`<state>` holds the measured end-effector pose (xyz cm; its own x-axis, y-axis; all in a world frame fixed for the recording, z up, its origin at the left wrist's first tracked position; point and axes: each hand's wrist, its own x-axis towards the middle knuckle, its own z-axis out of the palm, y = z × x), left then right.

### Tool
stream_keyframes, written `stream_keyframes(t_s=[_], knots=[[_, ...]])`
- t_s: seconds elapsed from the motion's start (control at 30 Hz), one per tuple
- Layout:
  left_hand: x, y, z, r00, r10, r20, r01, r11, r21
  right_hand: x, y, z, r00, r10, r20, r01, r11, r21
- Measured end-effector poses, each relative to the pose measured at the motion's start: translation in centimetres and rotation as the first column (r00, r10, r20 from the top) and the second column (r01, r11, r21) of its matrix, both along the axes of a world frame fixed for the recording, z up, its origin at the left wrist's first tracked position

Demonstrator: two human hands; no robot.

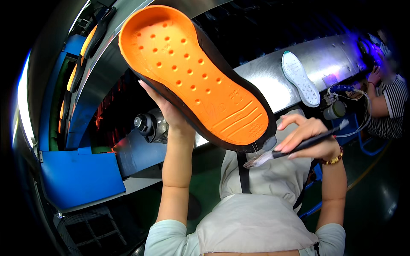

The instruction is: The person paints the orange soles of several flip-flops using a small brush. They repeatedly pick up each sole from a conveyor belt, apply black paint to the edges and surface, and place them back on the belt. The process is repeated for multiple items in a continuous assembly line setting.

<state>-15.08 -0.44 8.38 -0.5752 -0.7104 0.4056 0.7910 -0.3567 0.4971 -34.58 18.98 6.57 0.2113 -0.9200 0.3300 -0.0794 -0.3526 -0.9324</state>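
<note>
My left hand (168, 104) holds up a large shoe sole (192, 81) from beneath, its fingers mostly hidden behind it. The sole is orange inside with small round dimples and has a black outer rim; its toe end tilts toward my right hand. In my right hand (309, 136) is a brush (305, 144) with a black handle and pale, clumped bristles. The bristles lie just below the sole's grey-tipped lower edge, with thin glue-like strands running between the two. Around the right wrist is a beaded bracelet.
A white sole (300, 79) lies on the metal ledge (265, 79) at right. Orange-and-black soles (79, 64) stand in the blue machine at left. A clear bottle with a black lid (149, 126) stands behind my left forearm. A co-worker (386, 102) in stripes sits at far right.
</note>
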Motion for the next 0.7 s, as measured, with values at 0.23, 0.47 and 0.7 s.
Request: stream_keyframes(t_s=[0.23,0.47,0.7], knots=[[-2.0,2.8,0.3,0.888,-0.375,-0.264,0.409,0.908,0.085,2.2,-1.1,-0.3,0.726,-0.237,0.645,0.159,0.971,0.178],[-1.5,6.1,-3.3,0.997,-0.029,-0.077,0.043,0.982,0.186,4.8,-0.6,0.6,0.872,-0.415,0.26,0.433,0.901,-0.014],[-1.6,5.3,-2.1,0.988,-0.049,-0.147,0.092,0.95,0.299,6.1,-0.8,2.5,0.92,-0.363,0.149,0.387,0.902,-0.192]])
